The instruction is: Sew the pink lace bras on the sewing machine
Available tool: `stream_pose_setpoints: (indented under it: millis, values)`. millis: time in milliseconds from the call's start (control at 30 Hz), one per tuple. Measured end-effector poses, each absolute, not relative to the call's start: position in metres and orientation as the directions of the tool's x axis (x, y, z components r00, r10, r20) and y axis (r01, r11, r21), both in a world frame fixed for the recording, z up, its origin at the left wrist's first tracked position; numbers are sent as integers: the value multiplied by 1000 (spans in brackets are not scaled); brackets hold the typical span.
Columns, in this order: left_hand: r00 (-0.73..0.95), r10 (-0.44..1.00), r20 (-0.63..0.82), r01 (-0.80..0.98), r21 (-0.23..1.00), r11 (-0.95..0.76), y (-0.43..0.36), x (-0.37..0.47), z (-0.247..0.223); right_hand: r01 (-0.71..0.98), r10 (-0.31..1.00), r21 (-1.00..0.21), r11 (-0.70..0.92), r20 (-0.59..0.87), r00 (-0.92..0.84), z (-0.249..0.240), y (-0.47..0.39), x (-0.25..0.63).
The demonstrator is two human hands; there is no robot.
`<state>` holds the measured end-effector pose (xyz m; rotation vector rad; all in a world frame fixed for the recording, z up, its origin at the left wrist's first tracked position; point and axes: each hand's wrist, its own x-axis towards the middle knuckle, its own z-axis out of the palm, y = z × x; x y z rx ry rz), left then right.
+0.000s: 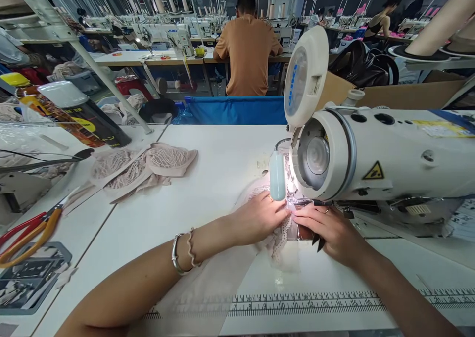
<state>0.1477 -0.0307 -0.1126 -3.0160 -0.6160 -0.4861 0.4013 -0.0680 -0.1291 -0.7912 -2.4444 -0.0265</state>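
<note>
Pale pink lace fabric [281, 238] lies under the needle area of a white sewing machine [389, 151], lit by a small lamp. My left hand [258, 219] presses on the lace from the left, its fingertips close to the needle area. From the right, my right hand [332, 232] pinches the lace edge, its fingertips almost meeting the left ones. Two dark pointed tips [318, 241] stick out below my right palm; the rest of that tool is hidden. Sheer pale fabric [208, 292] trails from the lace toward the table's front edge. The needle and presser foot are mostly hidden.
A lace bra piece [148, 166] lies at the left on the white table [215, 151]. Orange-handled scissors [37, 235], a black spray can [92, 117] and a bottle [55, 109] are further left. A printed ruler [304, 303] runs along the front. Ahead sits a co-worker [247, 50].
</note>
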Motion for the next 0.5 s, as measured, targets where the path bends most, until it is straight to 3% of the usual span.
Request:
stream_pose_setpoints:
  millis: [200, 500]
  values:
    - [890, 353, 290, 368, 3, -930, -30, 149, -110, 585, 537, -83, 807, 515, -668, -129, -67, 402]
    - [875, 411, 255, 435, -43, -900, -32, 149, -110, 560, 517, -96, 823, 537, -667, -131, -68, 400]
